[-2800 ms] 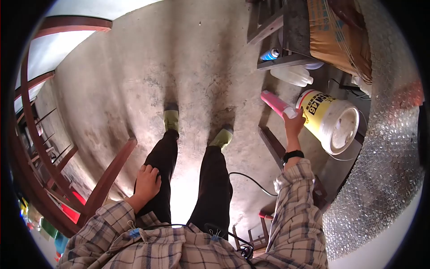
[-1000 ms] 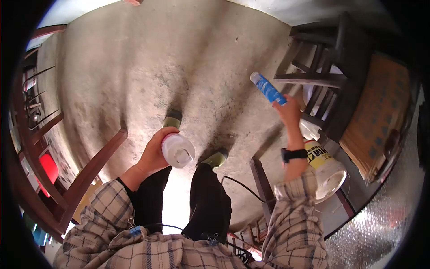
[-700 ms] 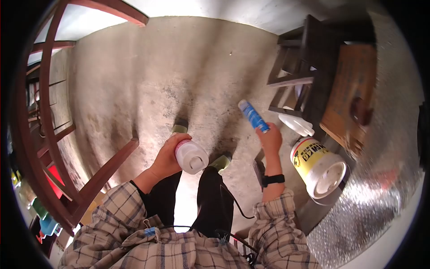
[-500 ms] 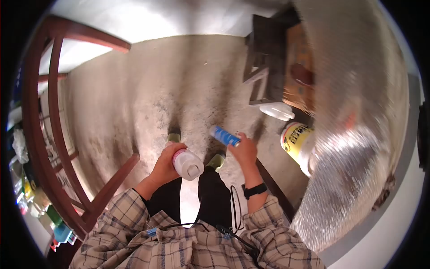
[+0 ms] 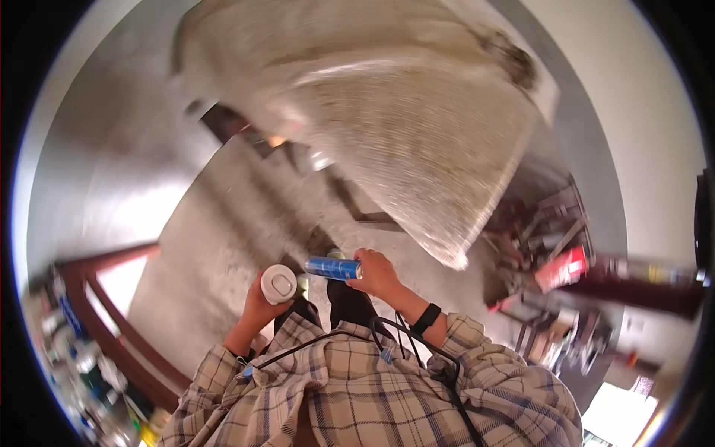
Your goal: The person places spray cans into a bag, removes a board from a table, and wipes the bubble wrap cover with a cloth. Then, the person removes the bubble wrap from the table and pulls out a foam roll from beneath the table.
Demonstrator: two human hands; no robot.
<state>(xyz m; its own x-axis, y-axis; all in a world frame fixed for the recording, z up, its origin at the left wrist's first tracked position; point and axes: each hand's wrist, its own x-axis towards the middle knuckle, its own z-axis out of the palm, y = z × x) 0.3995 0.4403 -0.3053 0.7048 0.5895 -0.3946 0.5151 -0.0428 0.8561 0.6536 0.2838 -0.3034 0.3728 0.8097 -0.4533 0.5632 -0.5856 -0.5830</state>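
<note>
My left hand is wrapped round a white-bottomed bottle, whose round base faces the camera. To its right, my right hand grips one end of a blue can, which lies level and points left toward the bottle. A small gap separates the two objects. The black band is on my right wrist. Both hands are in front of my plaid shirt, above my dark trousers.
A large sheet of bubble wrap spans the top and centre, blurred by motion. At the lower left stands a red-brown wooden frame beside assorted clutter. On the right are a red box and dark furniture; grey floor shows left of centre.
The view has swung right, bringing the bubble wrap across the centre. My left hand took the pink and white bottle, and my right hand took the blue can. Both are now closer together.
</note>
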